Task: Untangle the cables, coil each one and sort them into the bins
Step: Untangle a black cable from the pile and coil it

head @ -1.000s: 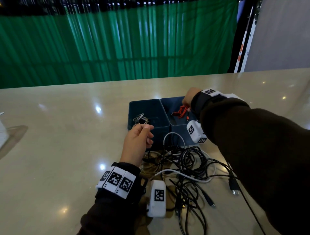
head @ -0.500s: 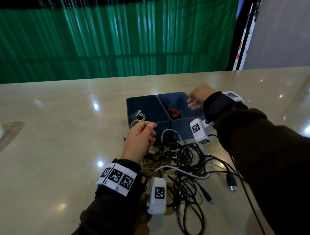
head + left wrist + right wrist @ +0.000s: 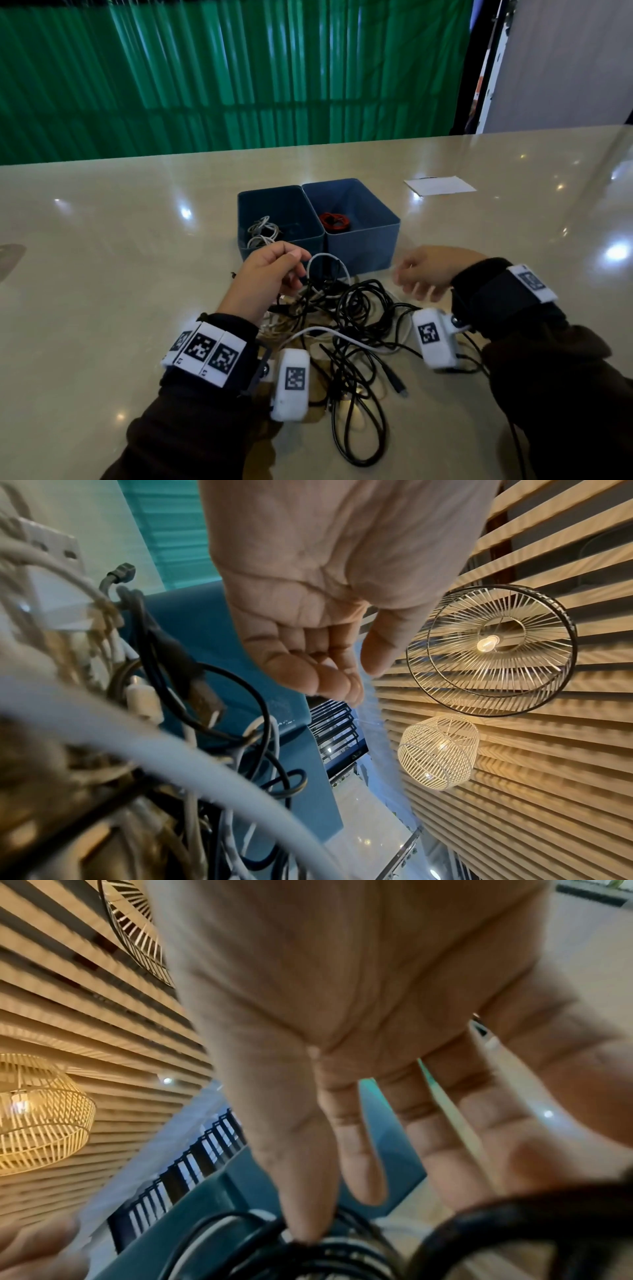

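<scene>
Right hand [image 3: 432, 273] back from the bin, fingers loose and empty.
Red coil [image 3: 334, 221] now lies in the right bin [image 3: 363, 240]; left hand [image 3: 270, 277] stays lightly curled, pinching a white loop [image 3: 327, 265] at 12 o'clock of the tangle [image 3: 346, 325] on the table [image 3: 102, 291].

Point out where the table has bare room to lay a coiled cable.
Bare table lies left of the left hand, and right of the bins below the paper. It is crowded between the hands, where the cable tangle lies.
</scene>
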`<state>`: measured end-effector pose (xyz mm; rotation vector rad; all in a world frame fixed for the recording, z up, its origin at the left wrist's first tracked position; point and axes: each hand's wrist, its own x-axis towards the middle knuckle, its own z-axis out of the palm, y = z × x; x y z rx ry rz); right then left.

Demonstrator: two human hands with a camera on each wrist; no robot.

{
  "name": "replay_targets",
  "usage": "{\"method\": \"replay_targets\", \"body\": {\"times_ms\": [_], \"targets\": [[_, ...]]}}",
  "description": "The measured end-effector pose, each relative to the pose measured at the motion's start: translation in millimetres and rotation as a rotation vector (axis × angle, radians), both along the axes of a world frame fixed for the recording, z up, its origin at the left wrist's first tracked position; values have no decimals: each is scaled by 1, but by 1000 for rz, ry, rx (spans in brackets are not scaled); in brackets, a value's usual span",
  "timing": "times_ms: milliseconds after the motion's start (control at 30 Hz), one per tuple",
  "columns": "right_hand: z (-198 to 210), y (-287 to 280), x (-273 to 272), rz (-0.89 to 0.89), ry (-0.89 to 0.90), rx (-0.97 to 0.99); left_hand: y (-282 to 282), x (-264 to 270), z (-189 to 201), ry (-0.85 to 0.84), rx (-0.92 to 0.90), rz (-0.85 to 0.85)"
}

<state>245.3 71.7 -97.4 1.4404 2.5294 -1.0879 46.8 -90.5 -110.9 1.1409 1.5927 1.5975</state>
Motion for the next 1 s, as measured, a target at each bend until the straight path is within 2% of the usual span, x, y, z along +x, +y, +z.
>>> {"method": "replay_targets", "body": {"times_ms": [133, 200, 267, 333, 400, 500, 600, 667, 733, 833, 1000], "targets": [[-3, -1, -11, 272, -97, 2, -2, 1, 0, 74, -43, -133], [-5, -4, -23, 374, -153, 106, -4, 3, 1, 128, -78, -241], [-7, -7, -33, 417, -134, 254, -6, 3, 1, 175, -128, -341], [-2, -11, -39, 424, -48, 384, -7, 4, 1, 205, -171, -397], [7, -12, -39, 407, 90, 487, -6, 3, 0, 213, -179, -355], [23, -20, -38, 333, 480, 554, -4, 2, -3, 177, -125, -237], [37, -33, -44, 228, 934, 472, -3, 3, -3, 140, -26, -244], [40, -40, -55, 197, 1119, 448, -3, 8, -1, 106, 48, -267], [34, -48, -69, 181, 1201, 427, -2, 9, -1, 73, 127, -224], [19, -51, -83, 114, 1220, 354, -2, 6, -2, 30, 213, -83], [5, -45, -78, 114, 1302, -106, 1, 4, 4, -61, 351, 110]]}}
